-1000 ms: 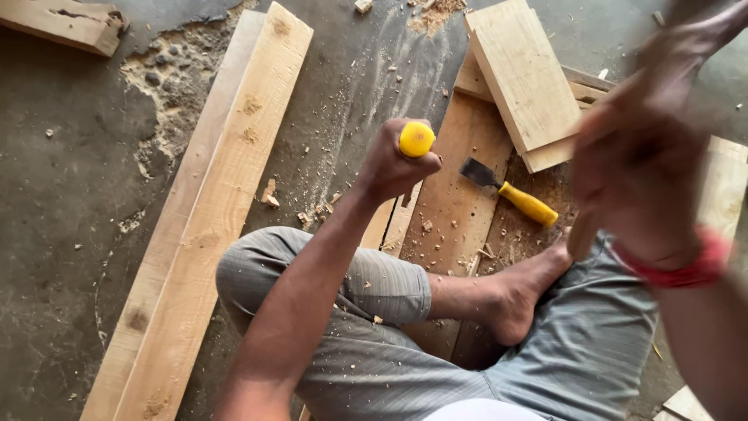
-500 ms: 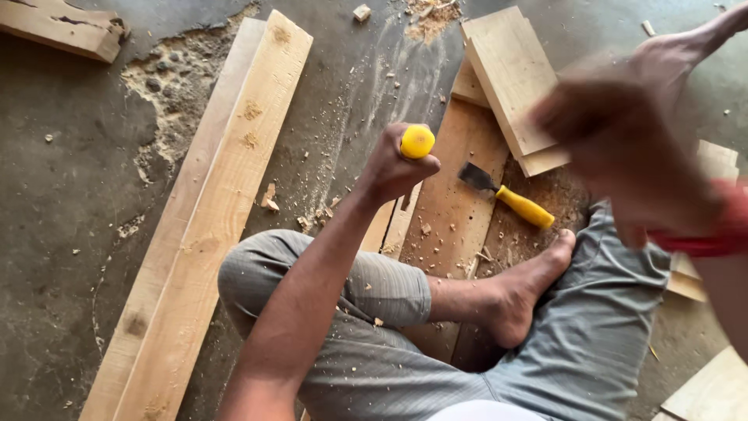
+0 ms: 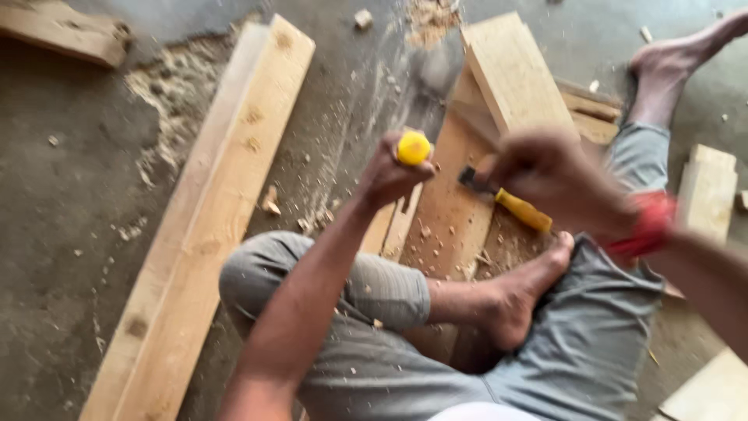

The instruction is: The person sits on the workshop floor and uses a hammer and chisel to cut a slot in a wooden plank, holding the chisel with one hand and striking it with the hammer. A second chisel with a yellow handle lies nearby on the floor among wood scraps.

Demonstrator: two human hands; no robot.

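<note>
The concrete floor is strewn with sawdust and chips. A long pale plank lies on it, running from near the lower left edge up toward the top middle. Right of the plank sits the person, legs folded in grey trousers, one bare foot resting on a flat board. A shorter thick wood block lies farther right of the plank, tilted over the board's far end.

The right hand hangs above the board, blurred (a red band is at its wrist), so whether its fingers grip anything I cannot tell. The left hand, just right of the plank, has its fingers wrapped tight around a yellow-capped chisel, held upright at the board's near edge. A second chisel with a yellow handle lies flat on the board, partly under the right hand.
</note>
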